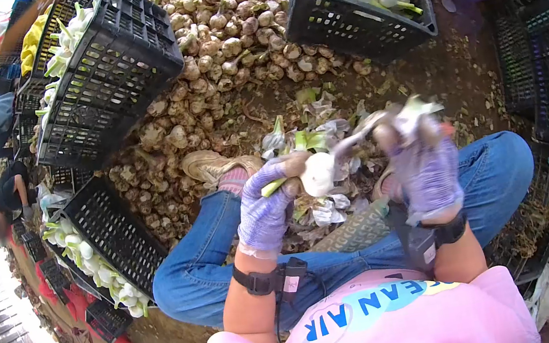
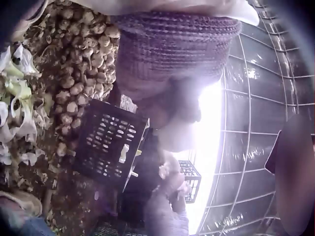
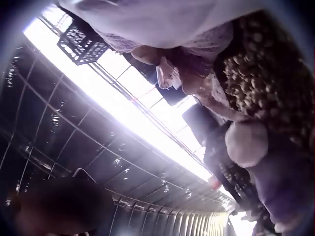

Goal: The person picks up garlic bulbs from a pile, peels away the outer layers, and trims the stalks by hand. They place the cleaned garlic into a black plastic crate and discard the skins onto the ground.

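Gripping a peeled white garlic bulb (image 1: 319,173) in the gloved left hand (image 1: 265,209), green stalk end pointing near-left, long axis slanting; right hand (image 1: 427,171) clenched on loose skins (image 1: 417,111). Hemmed by black crates (image 1: 101,69) left and far; little free room above the lap.

The pink shirt (image 1: 388,327) bears upside-down lettering reading "EAN AIR", partly cut off.

Bare dirt floor (image 1: 460,67) carries everything: beyond the fingers a heap of unpeeled garlic bulbs (image 1: 224,42) flanked by black plastic crates (image 1: 105,69), and straight beneath the fingers a litter of peeled skins and green stalks (image 1: 313,139)
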### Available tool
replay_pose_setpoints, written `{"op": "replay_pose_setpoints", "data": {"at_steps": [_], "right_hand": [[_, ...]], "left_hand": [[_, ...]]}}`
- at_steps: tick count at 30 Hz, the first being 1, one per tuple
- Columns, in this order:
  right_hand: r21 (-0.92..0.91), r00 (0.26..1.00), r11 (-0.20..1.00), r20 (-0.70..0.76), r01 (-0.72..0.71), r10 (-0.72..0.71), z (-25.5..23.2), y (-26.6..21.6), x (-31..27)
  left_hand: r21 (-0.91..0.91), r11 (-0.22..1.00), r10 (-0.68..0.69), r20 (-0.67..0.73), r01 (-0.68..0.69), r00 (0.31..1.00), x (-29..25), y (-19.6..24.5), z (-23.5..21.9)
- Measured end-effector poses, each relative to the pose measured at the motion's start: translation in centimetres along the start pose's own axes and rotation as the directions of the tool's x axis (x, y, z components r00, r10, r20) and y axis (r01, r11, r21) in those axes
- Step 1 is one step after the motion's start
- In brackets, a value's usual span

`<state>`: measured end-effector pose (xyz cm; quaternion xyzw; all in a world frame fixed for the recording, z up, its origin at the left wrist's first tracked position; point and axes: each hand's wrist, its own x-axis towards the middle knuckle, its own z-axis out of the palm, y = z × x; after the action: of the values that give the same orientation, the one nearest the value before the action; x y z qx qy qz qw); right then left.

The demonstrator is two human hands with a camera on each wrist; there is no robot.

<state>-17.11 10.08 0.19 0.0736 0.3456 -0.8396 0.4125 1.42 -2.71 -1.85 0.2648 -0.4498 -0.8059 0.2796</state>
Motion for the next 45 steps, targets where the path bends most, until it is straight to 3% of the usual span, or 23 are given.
{"op": "replay_pose_setpoints", "data": {"at_steps": [5, 7, 8, 9, 11, 12, 14, 17, 18, 19, 22, 24, 27, 29, 30, 33, 35, 38, 41, 42, 43, 44, 45], "right_hand": [[0.063, 0.975, 0.973, -0.021, 0.224, -0.223, -0.2, -1.4, -0.6], [-0.24, 0.975, 0.947, 0.112, 0.213, -0.191, -0.2, -1.1, -1.1], [-0.247, 0.913, 0.962, 0.409, 0.113, -0.002, -0.2, -1.1, -1.0], [-0.621, 0.913, 0.743, 0.406, 0.248, 0.034, -0.4, 0.2, -0.4], [-0.776, 0.891, 0.515, 0.451, 0.364, 0.049, -1.2, 2.0, 0.1], [-0.775, 0.891, 0.517, 0.451, 0.363, 0.05, -1.0, 2.1, 0.2], [-0.874, 0.86, 0.484, 0.28, 0.044, 0.426, -0.2, 2.1, 0.6], [-0.855, 0.801, 0.477, 0.426, 0.205, 0.42, -0.1, 2.3, 1.1], [-0.776, 0.698, 0.545, 0.58, 0.318, 0.419, -0.4, 2.4, 1.5], [-0.778, 0.699, 0.547, 0.576, 0.309, 0.424, -0.4, 2.4, 1.6], [-0.817, 0.822, 0.565, 0.242, -0.114, 0.515, -1.2, 3.3, 2.4], [-0.876, 0.851, 0.474, 0.177, -0.093, 0.495, -3.0, 4.3, 3.5], [-0.911, 0.889, 0.389, 0.06, -0.138, 0.454, -4.0, 5.0, 5.0], [-0.939, 0.933, 0.319, 0.224, 0.129, 0.28, -5.0, 5.4, 6.1], [-0.936, 0.93, 0.329, 0.225, 0.124, 0.29, -5.5, 5.6, 6.5], [-0.947, 0.937, 0.306, 0.192, 0.099, 0.291, -4.9, 5.1, 7.7], [-0.939, 0.94, 0.338, 0.175, 0.069, 0.294, -5.5, 5.4, 8.0], [-0.942, 0.942, 0.322, 0.19, 0.096, 0.276, -5.2, 5.4, 8.4], [-0.915, 0.948, 0.381, 0.229, 0.132, 0.222, -5.0, 5.1, 7.8], [-0.894, 0.961, 0.437, 0.199, 0.097, 0.194, -5.1, 5.0, 7.6], [-0.869, 0.972, 0.491, 0.164, 0.062, 0.168, -5.2, 4.9, 7.4], [-0.895, 0.965, 0.397, 0.252, 0.203, 0.075, -5.3, 5.1, 7.4], [-0.891, 0.961, 0.4, 0.264, 0.213, 0.077, -4.7, 4.7, 7.3]], "left_hand": [[-0.364, 0.93, -0.111, -0.141, 0.053, 0.984, 0.5, -0.6, 0.0], [-0.388, 0.921, -0.105, -0.197, 0.021, 0.975, 0.6, -1.2, -0.3], [-0.401, 0.915, -0.131, -0.192, 0.044, 0.973, 0.6, -1.3, -0.3], [-0.413, 0.908, -0.158, -0.185, 0.069, 0.97, 0.6, -1.4, -0.3], [-0.367, 0.923, -0.175, -0.137, 0.114, 0.975, 0.8, -2.1, -0.4], [-0.318, 0.936, -0.188, -0.094, 0.149, 0.978, 0.8, -2.4, -0.6], [-0.173, 0.944, -0.305, -0.131, 0.282, 0.943, 0.8, -2.4, -0.7], [-0.073, 0.935, -0.355, -0.169, 0.347, 0.919, 2.8, -2.0, -0.1], [-0.093, 0.966, -0.258, -0.228, 0.243, 0.939, 4.1, -2.6, -0.6], [-0.107, 0.984, -0.165, -0.292, 0.139, 0.942, 5.4, -3.2, -1.1], [-0.078, 0.984, -0.181, -0.424, 0.163, 0.888, 10.6, -4.3, -5.4], [0.142, 0.971, -0.098, -0.504, 0.195, 0.858, 15.0, -5.6, -8.7], [0.479, 0.816, -0.007, -0.551, 0.324, 0.834, 21.4, -5.8, -10.3], [0.851, 0.459, 0.223, -0.387, 0.254, 0.895, 25.7, -7.9, -14.4], [0.958, 0.116, 0.259, -0.283, 0.261, 0.923, 27.3, -7.6, -14.5], [0.862, -0.155, 0.029, -0.483, 0.482, 0.875, 31.3, -7.8, -14.9], [0.824, -0.181, 0.036, -0.54, 0.537, 0.841, 31.8, -8.3, -14.4], [0.879, -0.11, 0.131, -0.449, 0.463, 0.884, 30.8, -8.1, -13.7], [0.765, 0.465, -0.069, -0.469, 0.445, 0.88, 27.6, -6.7, -10.5], [0.693, 0.514, -0.185, -0.486, 0.506, 0.854, 26.3, -6.0, -8.8], [0.581, 0.692, -0.221, -0.393, 0.428, 0.892, 24.3, -6.6, -8.5], [0.354, 0.876, -0.265, -0.216, 0.328, 0.94, 22.0, -6.1, -7.0], [0.327, 0.87, -0.329, -0.17, 0.368, 0.929, 19.2, -3.6, -3.9]]}}
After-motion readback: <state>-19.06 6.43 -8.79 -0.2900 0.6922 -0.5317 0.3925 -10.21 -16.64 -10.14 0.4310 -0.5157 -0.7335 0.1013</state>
